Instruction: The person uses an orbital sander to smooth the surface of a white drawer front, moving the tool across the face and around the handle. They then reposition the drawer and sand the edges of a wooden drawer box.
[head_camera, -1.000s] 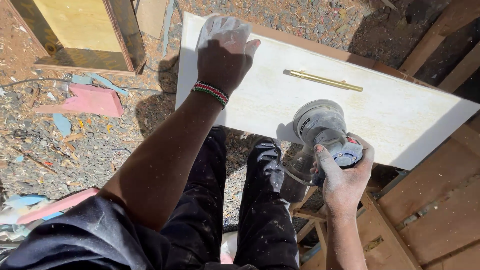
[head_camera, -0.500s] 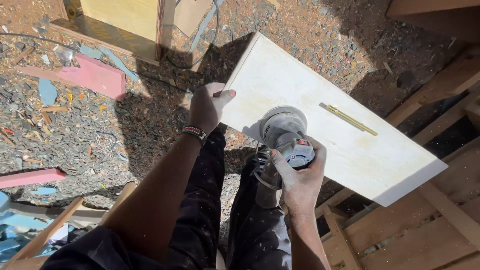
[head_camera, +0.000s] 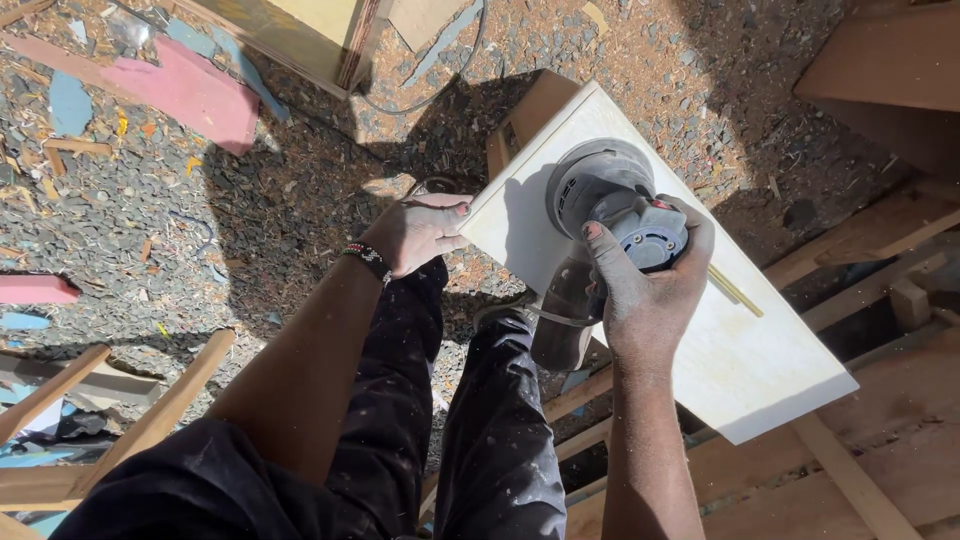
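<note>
— What is in your hands?

— My right hand (head_camera: 650, 300) has its fingers (head_camera: 600, 250) closed around a round grey electric sander (head_camera: 600, 190), pressed on a pale rectangular wooden board (head_camera: 760, 370).

— And the other?

— My left hand (head_camera: 415, 232) grips the board's near corner, fingers curled. A thin brass handle (head_camera: 735, 292) lies just beside the sander; gravel ground (head_camera: 250, 200) lies below.

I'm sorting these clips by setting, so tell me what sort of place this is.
Probably an outdoor carpentry yard. Wood shavings cover the ground, timber frames lie around, and the right hand runs a grey sander over a pale board that the left hand steadies.
</note>
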